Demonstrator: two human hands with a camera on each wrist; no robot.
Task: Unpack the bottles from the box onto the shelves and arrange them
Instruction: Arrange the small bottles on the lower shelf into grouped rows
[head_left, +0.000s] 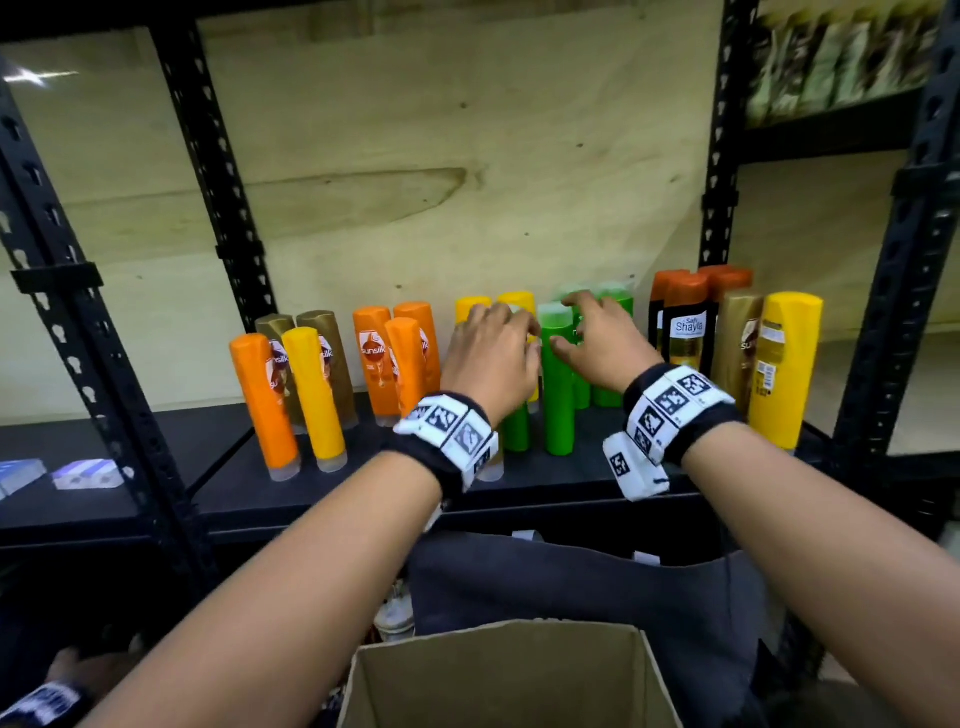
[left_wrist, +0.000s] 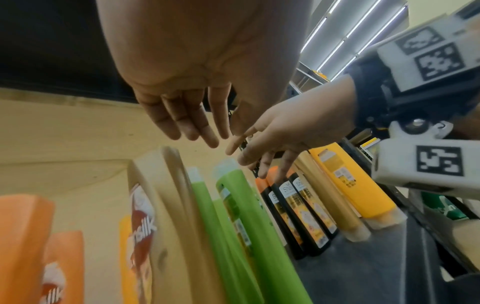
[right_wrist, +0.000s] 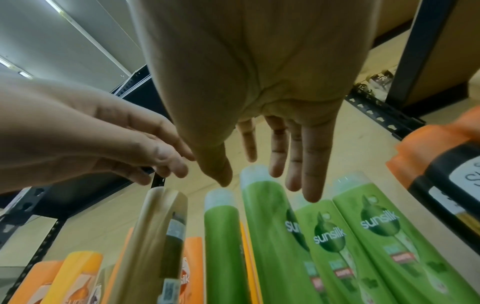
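Observation:
Several green Sunsilk bottles (head_left: 558, 395) (right_wrist: 337, 236) stand upright mid-shelf. My left hand (head_left: 498, 338) (left_wrist: 197, 131) hovers with straight fingers over a gold bottle (left_wrist: 166, 205) (right_wrist: 158, 226) and the yellow bottles (head_left: 517, 304) behind it. My right hand (head_left: 582, 332) (right_wrist: 275, 162) is spread just above the green caps, thumb beside the front green bottle. Neither hand holds anything. In the head view the gold bottle is mostly hidden under my left wrist. The open cardboard box (head_left: 498, 631) sits low in front of me, its inside out of sight.
Orange, yellow and gold bottles (head_left: 311, 395) stand at the left of the black shelf (head_left: 571, 478). Black bottles with orange caps (head_left: 685, 332) and a large yellow bottle (head_left: 784, 369) stand at the right. Black perforated uprights (head_left: 218, 171) frame the bay. Small blue-white packs (head_left: 85, 473) lie far left.

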